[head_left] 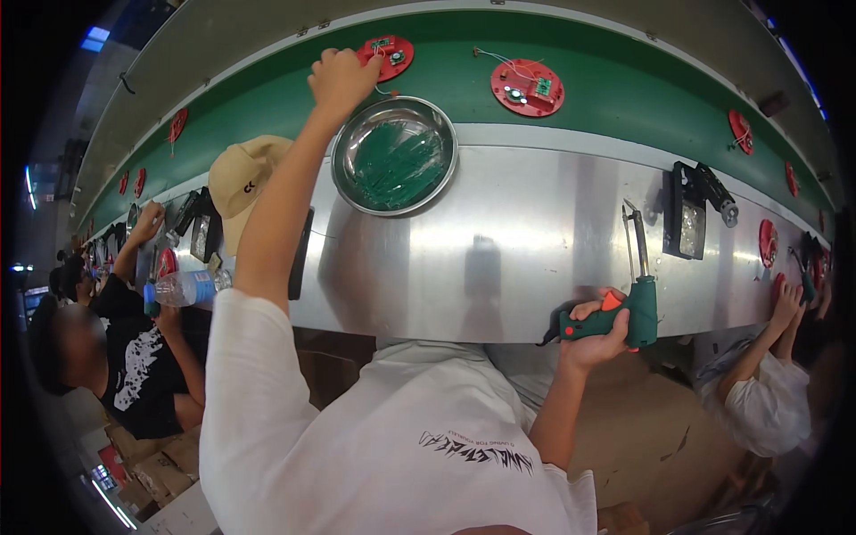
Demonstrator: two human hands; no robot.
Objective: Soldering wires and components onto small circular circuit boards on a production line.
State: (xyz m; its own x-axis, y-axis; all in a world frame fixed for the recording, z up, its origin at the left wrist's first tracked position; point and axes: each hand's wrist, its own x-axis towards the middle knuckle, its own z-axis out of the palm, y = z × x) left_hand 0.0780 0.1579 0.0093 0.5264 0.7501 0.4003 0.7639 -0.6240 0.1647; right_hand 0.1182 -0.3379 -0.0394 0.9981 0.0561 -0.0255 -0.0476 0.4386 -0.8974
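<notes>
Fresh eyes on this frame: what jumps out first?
The left hand stretched out to a red disc on the green conveyor belt, and the right hand near the bench edge gripping a green soldering gun. Between them, a steel bowl of green parts sits on the shiny metal bench.

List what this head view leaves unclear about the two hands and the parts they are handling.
- Left hand: its knuckles hide any grip on the red disc.
- Right hand: the soldering gun tip is too thin to resolve.
- Steel bowl: green contents blur with reflections.
</notes>
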